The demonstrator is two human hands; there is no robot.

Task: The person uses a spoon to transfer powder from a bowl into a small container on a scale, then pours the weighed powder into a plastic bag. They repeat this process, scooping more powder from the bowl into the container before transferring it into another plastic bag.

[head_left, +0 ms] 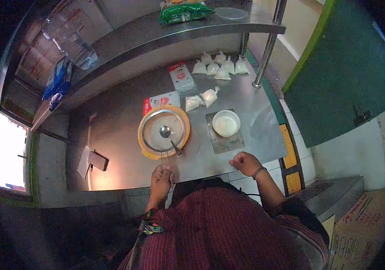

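My left hand [161, 181] is closed around the thin wire handle of a round metal sieve [144, 128]. The sieve rests in an orange-yellow bowl [187, 130], with pale powder in it. A metal spoon [165, 131] with a dark handle lies in the sieve, its handle end over the bowl's near rim. My right hand [245, 164] hovers at the table's front edge with curled fingers and nothing visible in them. Beyond it, a white bowl [226, 123] with white contents stands on a flat kitchen scale [228, 145].
Several tied bags of white powder [223, 73] and two more [209, 96] lie behind the scale. Red-and-white packs [181, 77] sit nearby on the steel table [116, 103]. A phone-like device [98, 160] leans at left. A steel shelf [138, 47] overhangs the back.
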